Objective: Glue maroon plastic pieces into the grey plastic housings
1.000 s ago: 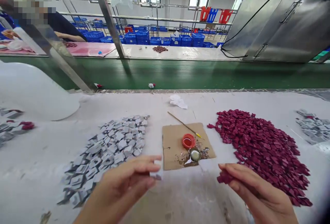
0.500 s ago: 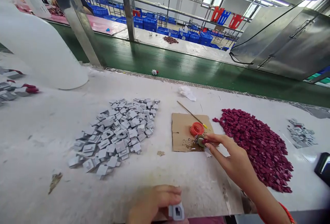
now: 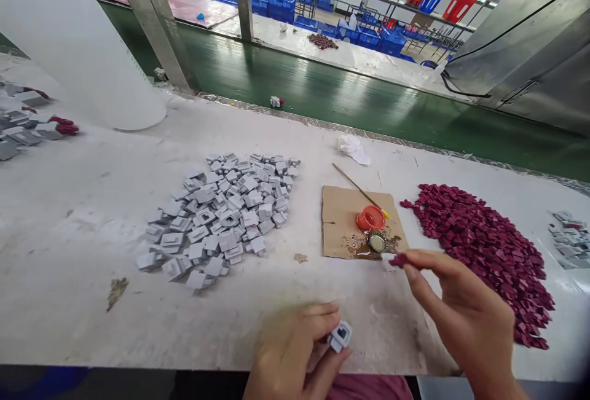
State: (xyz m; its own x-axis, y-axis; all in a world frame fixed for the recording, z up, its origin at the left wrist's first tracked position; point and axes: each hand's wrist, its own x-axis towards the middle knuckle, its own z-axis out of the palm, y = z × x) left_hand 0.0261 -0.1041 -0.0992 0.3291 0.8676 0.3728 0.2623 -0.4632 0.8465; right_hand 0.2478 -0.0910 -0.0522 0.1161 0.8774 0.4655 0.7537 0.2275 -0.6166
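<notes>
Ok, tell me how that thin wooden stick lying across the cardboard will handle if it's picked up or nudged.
The thin wooden stick looks slender and straight, so probably light and fairly stiff, though likely to snap if bent. It seems round, so a nudge may roll it off the brown cardboard square. Lying flat, it probably needs a fingertip pinch to lift.

Left hand [image 3: 295,354] pinches grey piece [image 3: 340,335]; right hand [image 3: 461,311] pinches maroon piece [image 3: 398,259].
</notes>
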